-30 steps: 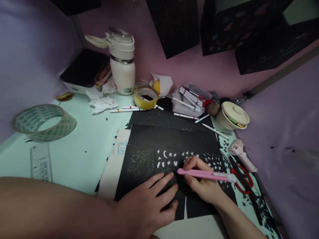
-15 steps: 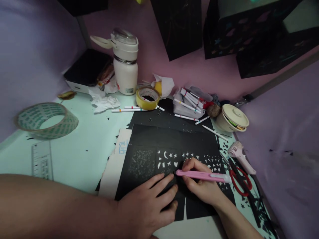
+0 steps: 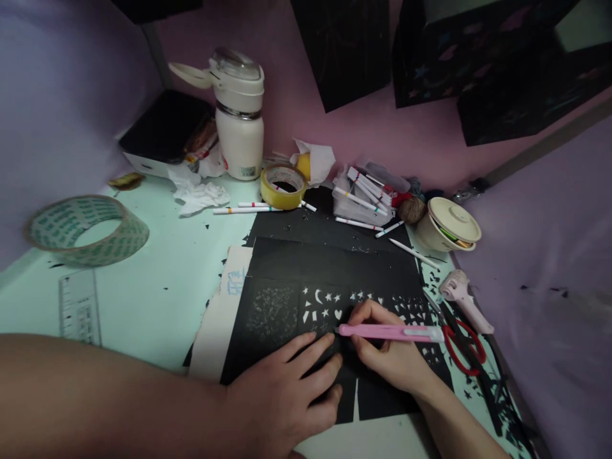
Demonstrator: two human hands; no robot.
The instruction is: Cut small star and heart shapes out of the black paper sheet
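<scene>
A sheet of black paper (image 3: 306, 258) lies before me, with small stars, a moon, hearts and other shapes cut through it and pale drawn outlines at its left. My left hand (image 3: 291, 389) presses flat on its lower part, fingers apart, holding nothing. Pinched in my right hand (image 3: 387, 357) is a slim pink craft knife (image 3: 373, 331). Its tip points left and meets the paper just beyond my left fingertips, below a cut heart; the blade itself is too small to make out clearly. Under the paper, a white board (image 3: 215, 325) sticks out at the left.
Red-handled scissors (image 3: 466, 350), a glue gun (image 3: 461, 296) and black scraps lie at the right. Markers (image 3: 358, 224), yellow tape (image 3: 284, 188), a white bottle (image 3: 240, 137) and a lidded bowl (image 3: 444, 226) stand behind. Wide tape (image 3: 88, 229) and a ruler (image 3: 79, 309) are left.
The knife and my right hand have barely shifted, with the tip still at the same spot. My left hand stays put. The view has tilted very slightly.
</scene>
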